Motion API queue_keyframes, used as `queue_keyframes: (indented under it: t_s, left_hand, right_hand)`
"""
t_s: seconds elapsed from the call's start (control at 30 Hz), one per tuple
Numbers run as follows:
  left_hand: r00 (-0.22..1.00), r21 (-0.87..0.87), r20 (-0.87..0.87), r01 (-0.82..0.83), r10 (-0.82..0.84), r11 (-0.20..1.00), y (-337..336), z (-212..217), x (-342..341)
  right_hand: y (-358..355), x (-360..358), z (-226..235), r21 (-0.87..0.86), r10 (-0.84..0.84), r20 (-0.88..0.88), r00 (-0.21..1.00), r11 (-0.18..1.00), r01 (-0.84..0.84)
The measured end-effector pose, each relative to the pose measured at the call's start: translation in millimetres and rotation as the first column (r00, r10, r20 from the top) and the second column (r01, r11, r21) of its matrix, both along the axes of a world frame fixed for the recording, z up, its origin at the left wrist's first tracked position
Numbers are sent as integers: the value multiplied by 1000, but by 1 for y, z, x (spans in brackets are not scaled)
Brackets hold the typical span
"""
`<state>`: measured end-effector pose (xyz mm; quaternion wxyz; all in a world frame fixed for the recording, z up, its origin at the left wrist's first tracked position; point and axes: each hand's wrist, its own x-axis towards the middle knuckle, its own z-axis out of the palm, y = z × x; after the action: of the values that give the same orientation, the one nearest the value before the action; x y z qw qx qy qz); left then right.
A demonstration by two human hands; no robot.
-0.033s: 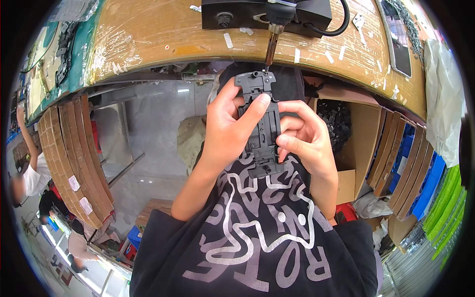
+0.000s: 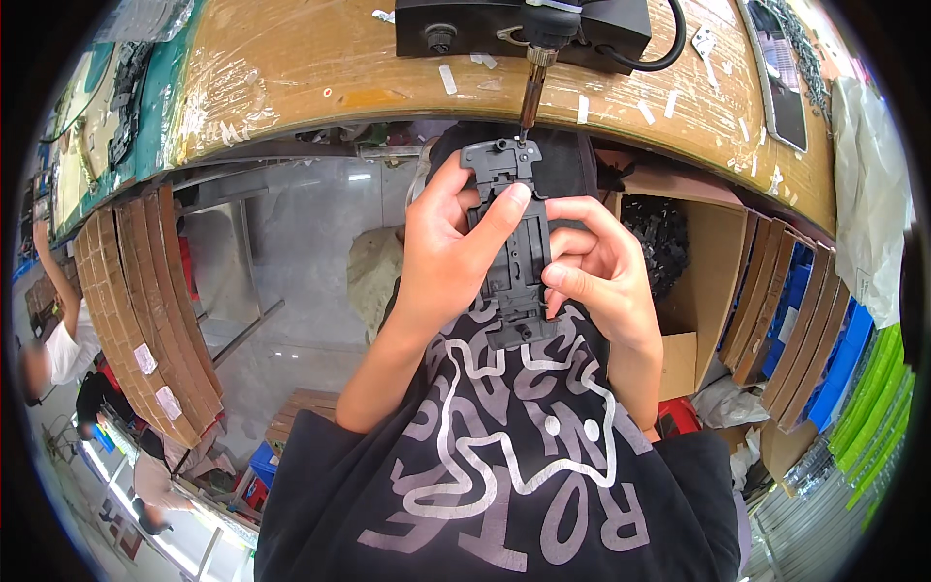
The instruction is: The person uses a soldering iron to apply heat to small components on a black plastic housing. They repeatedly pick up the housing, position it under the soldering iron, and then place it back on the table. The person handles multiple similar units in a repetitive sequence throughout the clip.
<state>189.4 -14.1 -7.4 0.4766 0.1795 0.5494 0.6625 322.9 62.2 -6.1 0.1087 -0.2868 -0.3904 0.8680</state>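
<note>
A long black plastic chassis, moulded with slots and posts, is held upright over my lap just below the table edge. Along its left side my left hand grips it, thumb pressed on its face and fingers behind. My right hand has curled fingers at the opposite edge, forefinger and thumb touching the part; what lies inside those fingers is hidden. From above, a power screwdriver points down, its bit meeting the chassis at the top right corner, near a small screw.
A black box with a knob and cable stands on the film-covered table. Under the table at right, a cardboard carton holds black parts. Stacked cardboard rises at left; another person sits beyond. A phone lies at right.
</note>
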Motion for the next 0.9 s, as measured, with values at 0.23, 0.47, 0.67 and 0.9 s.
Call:
queue_keyframes:
  t_s: [0.23,0.47,0.67,0.9]
  left_hand:
    - [1000,-5,-5,7,-7,1000,0,3,0]
    - [1000,-14,-1,5,-5,1000,-1,3,2]
    - [1000,-13,-3,11,-11,1000,-2,4,1]
    - [1000,-11,-6,0,0,1000,0,3,1]
  right_hand:
    - [0,0,1,7,-7,16,1000,1000,6]
    - [-1,1,2,3,-4,21,1000,1000,4]
    - [-1,2,2,4,-3,18,1000,1000,3]
    - [-1,1,3,-2,-16,2,1000,1000,16]
